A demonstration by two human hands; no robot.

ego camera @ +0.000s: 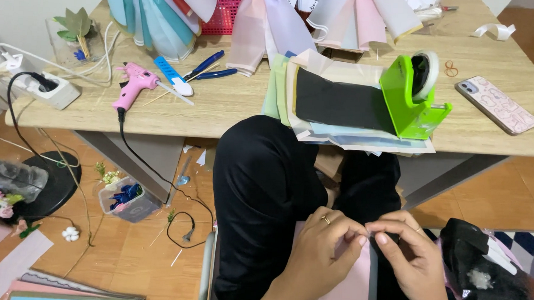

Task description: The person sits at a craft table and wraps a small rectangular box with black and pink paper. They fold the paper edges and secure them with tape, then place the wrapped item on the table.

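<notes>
From the head view: two hands work low over a lap in black cloth. The left hand (323, 245), one ring on it, pinches narrow on the top edge of one pink sheet (348, 291); the right hand (409, 258) pinches the same edge just beside it, fingertips nearly touching. The sheet hangs down below both grips.

Well above the hands, on the table (233, 109): one green tape dispenser (414, 96), one pink glue gun (133, 84), one phone (496, 104), one pair of blue-handled pliers (207, 68), one stack of coloured sheets (317, 101).
</notes>
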